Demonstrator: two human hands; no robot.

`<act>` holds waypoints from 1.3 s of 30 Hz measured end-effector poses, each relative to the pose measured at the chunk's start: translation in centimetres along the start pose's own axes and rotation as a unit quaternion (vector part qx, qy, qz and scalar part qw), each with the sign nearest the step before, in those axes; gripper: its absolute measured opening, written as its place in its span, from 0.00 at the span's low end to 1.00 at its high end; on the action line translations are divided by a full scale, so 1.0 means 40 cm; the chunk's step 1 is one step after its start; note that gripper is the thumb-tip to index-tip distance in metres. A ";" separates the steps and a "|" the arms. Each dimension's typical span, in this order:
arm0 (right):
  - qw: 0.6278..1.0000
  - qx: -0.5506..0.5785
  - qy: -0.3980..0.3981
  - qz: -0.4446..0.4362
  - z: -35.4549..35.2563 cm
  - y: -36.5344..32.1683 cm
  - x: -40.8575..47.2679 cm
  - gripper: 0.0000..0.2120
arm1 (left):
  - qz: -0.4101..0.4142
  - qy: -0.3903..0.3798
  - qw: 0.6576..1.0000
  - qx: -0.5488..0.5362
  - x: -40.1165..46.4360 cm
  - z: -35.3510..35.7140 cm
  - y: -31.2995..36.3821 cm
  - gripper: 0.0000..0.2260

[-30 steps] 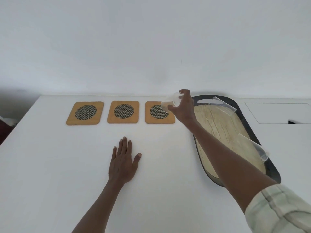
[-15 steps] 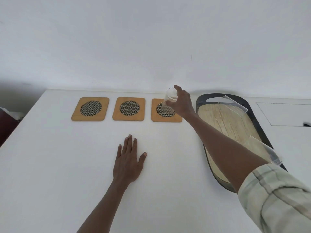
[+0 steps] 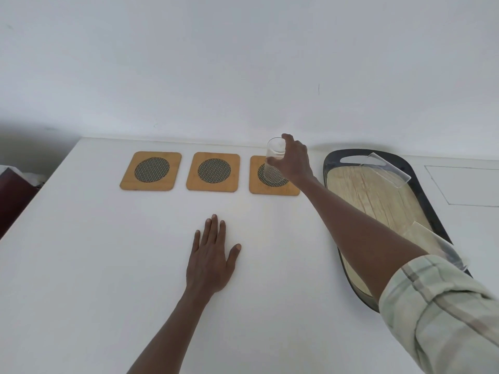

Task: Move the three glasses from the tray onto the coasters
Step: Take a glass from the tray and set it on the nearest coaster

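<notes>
Glass in hand (image 3: 275, 163): clear, upright, standing on or just above the dark mesh disc of the right coaster (image 3: 274, 176); whether its base touches the mesh cannot be told; near the far edge of the surface (image 3: 108, 265)
Right hand (image 3: 295, 160): reaches out from the near right corner; fingers curled round the right side of the glass, the topmost finger at its rim; gripping it
Left hand (image 3: 209, 259): lies flat, palm down, on the middle of the surface; fingers spread a little and pointing to the far edge; holds nothing; well apart from the coasters
Middle coaster (image 3: 213, 172): wooden square with rounded corners and a dark mesh disc; bare; just left of the right coaster
Left coaster (image 3: 151, 170): same make; bare; closest to the far left corner; the three lie in a row along the far edge
Tray (image 3: 426, 195): long oval with a dark rim and a pale wood-grain floor; lies along the right side of the surface, its handle slot at the far end; partly hidden by the right forearm
Far glass (image 3: 384, 170): clear; at the far end of the tray, leaning to the right in this wide view
Near glass (image 3: 434, 247): clear; at the near end of the tray beside the right rim; partly behind the checked sleeve (image 3: 442, 317)
Wall (image 3: 243, 63): plain white, behind the far edge
</notes>
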State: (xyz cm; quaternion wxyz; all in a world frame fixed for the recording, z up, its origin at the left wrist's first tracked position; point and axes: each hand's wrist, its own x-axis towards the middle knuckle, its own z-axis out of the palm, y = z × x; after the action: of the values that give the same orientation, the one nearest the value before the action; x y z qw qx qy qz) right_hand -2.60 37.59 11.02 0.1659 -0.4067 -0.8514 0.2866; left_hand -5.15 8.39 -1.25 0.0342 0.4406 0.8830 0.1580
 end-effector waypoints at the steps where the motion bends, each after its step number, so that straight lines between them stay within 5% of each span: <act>1: 1.000 -0.003 0.001 -0.002 0.000 -0.001 0.001 0.38 | 0.000 0.000 1.000 0.000 0.000 0.001 0.000 0.32; 13: 1.000 -0.025 0.013 0.009 -0.008 -0.009 -0.012 0.47 | -0.001 -0.001 1.000 -0.003 -0.002 0.001 0.000 0.32; 26: 0.990 0.071 0.123 0.005 -0.055 0.063 -0.156 0.30 | -0.001 -0.019 1.000 0.003 -0.001 -0.008 0.003 0.33; 39: 0.986 0.004 0.165 0.038 -0.168 0.251 -0.433 0.19 | 0.001 -0.039 0.997 -0.069 -0.010 -0.007 0.077 0.29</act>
State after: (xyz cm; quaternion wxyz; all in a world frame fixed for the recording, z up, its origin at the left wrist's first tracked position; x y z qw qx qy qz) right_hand 17.49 31.38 9.16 0.2942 -0.4798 -0.7953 0.2252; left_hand -2.61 9.73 -0.07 0.0987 0.4443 0.8674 0.2012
